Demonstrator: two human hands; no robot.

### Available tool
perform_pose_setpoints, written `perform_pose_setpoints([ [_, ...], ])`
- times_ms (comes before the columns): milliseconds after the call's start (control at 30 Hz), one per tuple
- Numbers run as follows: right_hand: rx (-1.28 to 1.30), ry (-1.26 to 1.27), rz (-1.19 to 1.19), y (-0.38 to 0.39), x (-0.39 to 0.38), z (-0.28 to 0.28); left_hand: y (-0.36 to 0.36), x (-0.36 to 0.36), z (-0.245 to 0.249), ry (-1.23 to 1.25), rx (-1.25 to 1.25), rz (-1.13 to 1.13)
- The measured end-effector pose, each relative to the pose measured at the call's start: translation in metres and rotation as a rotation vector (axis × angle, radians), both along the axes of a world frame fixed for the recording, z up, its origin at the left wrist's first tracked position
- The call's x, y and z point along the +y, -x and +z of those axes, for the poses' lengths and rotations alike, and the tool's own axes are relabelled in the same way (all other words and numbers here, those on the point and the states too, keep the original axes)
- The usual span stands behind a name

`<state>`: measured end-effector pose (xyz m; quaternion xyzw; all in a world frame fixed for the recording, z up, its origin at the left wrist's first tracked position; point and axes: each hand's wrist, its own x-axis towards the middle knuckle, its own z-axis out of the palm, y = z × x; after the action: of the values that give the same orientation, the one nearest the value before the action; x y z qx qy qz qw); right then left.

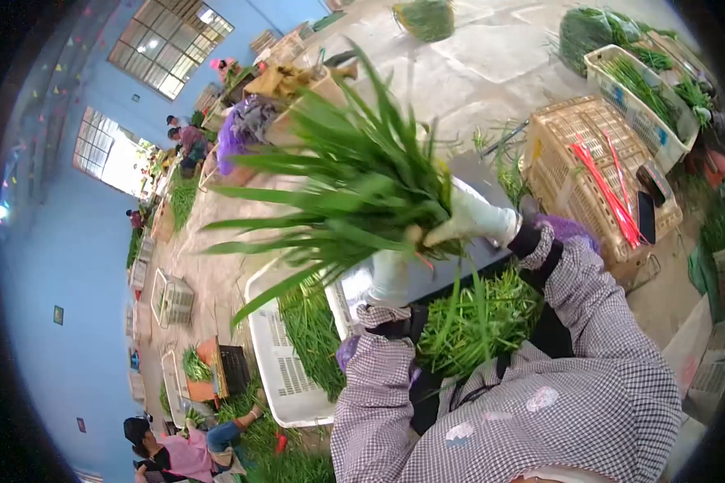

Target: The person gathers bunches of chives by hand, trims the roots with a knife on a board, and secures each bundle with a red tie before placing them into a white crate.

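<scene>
A bunch of long, flat green leaves (362, 185), much like garlic chives, is held up in front of me and partly smeared by motion. My right hand (483, 217), in a white glove, is wrapped round its stalk end. From below, my left hand (391, 278), also gloved in white, grips the bunch; leaves hide some of its fingers. A small orange-red strip (424, 262) shows by the stalks. Loose green trimmings (479, 322) lie on my lap, below a grey board (435, 278).
On my left stands a white basket (294, 410) with green stalks. An upturned tan crate (564, 153) on my right bears red strips (608, 193) and a dark phone (646, 217). Beyond is a white crate of greens (612, 64). A person in pink (187, 455) sits lower left.
</scene>
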<state>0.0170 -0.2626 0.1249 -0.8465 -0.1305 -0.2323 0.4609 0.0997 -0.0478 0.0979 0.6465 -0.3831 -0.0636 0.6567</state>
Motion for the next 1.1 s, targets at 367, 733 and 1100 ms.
perform_pose_setpoints([
  [367, 0.034, -0.358, 0.248, -0.007, -0.011, -0.002, -0.026, -0.055, -0.036, 0.080, 0.416, -0.271],
  [733, 0.052, -0.376, 0.188, -0.023, 0.002, -0.001, -0.005, -0.046, 0.065, -0.132, -0.309, 0.008],
  [1100, 0.249, -0.267, 0.093, 0.016, 0.028, 0.076, 0.016, -0.039, 0.080, 0.146, -0.384, 0.316],
])
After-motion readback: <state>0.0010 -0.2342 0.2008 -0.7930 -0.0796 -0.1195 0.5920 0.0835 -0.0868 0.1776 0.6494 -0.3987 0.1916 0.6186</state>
